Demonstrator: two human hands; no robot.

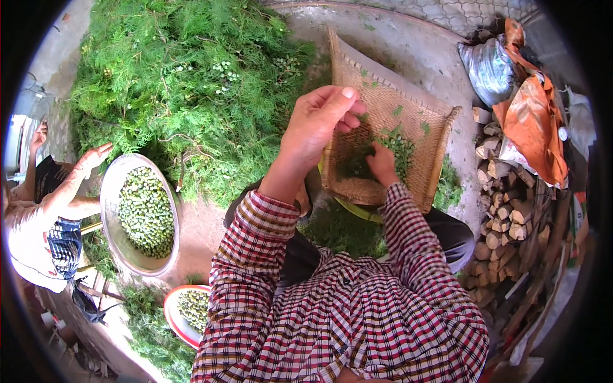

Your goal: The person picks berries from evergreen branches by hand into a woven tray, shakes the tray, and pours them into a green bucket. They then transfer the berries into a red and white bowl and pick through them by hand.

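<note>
A woven wicker winnowing basket (357, 76) lies tilted in front of me, with a heap of small green cones (403, 153) and loose leaf sprigs in it. My left hand (319, 121) is raised over the basket's left edge, its fingers curled and the thumb pressed against them. What it holds, if anything, is hidden. Inside the basket, my right hand (383, 165) reaches to the left side of the green heap. Its fingers are bent together in shadow, and I cannot make out what is between them.
Cut green conifer branches (185, 96) pile up at the far left. A metal basin (110, 210) of green cones and a red-rimmed bowl (171, 313) stand at left, near another person's arm (76, 175). Firewood (501, 223), an orange sack (533, 127) and a silvery bag (488, 70) are at right.
</note>
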